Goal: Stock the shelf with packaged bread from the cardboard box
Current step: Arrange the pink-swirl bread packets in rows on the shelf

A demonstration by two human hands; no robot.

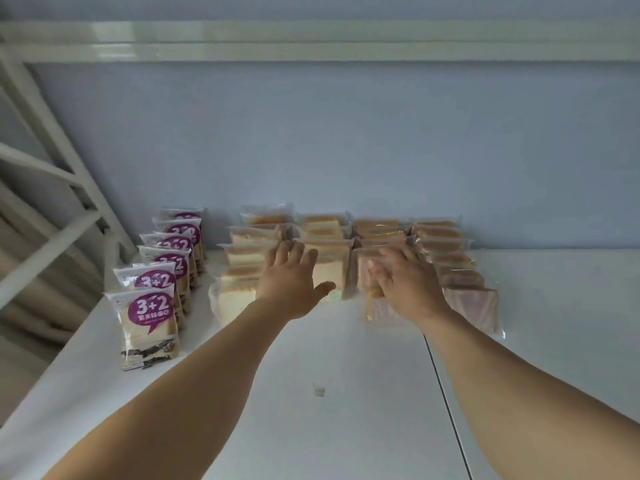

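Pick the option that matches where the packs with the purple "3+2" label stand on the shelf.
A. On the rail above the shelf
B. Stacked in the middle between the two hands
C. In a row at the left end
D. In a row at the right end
C: the purple-label packs stand upright in one row at the left end of the shelf, left of the clear bread packs and both hands.

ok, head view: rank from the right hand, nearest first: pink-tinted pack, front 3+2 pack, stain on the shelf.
1. Pink-tinted pack: under the right hand fingers.
2. Stain: on the bare shelf, below-left of the hand.
3. Front 3+2 pack: far left row.
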